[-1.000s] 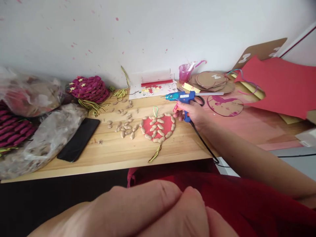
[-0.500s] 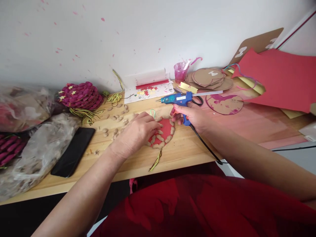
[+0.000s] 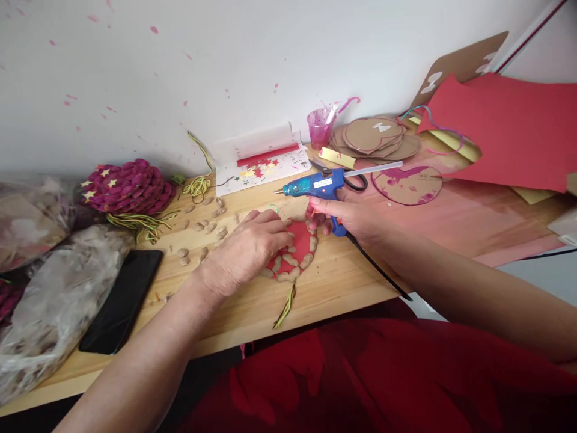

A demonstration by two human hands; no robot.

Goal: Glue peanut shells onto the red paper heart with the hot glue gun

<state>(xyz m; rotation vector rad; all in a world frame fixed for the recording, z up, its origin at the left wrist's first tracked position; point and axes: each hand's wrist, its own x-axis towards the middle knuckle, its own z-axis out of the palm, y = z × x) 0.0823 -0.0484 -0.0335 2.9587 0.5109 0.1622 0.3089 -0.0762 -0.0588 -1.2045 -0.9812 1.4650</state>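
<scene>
A red disc [image 3: 305, 234] ringed with unshelled peanuts [image 3: 307, 260] lies on the table, more peanuts stuck on its face. My left hand [image 3: 252, 243] rests over the disc's left side, fingers curled down and closed; its fingertips are mostly hidden, and I cannot make out what they pinch. A blue glue gun [image 3: 315, 183] is gripped in my right hand [image 3: 345, 216], its metal nozzle pointing left above the disc and a clear glue stick [image 3: 378, 168] poking out the back. A yarn tassel [image 3: 285, 308] hangs from the disc's near edge.
Loose peanuts [image 3: 210, 227] are scattered left of my left hand. A black phone [image 3: 121, 300], plastic bags [image 3: 67, 288] and a purple peanut-covered piece [image 3: 130, 186] sit left. Behind are a stained cup [image 3: 320, 129], scissors [image 3: 356, 180] and cardboard shapes [image 3: 372, 135]; red paper [image 3: 518, 132] lies right.
The view has shifted slightly. My left hand stays over the red disc with curled fingers, and my right hand still holds the glue gun above it.
</scene>
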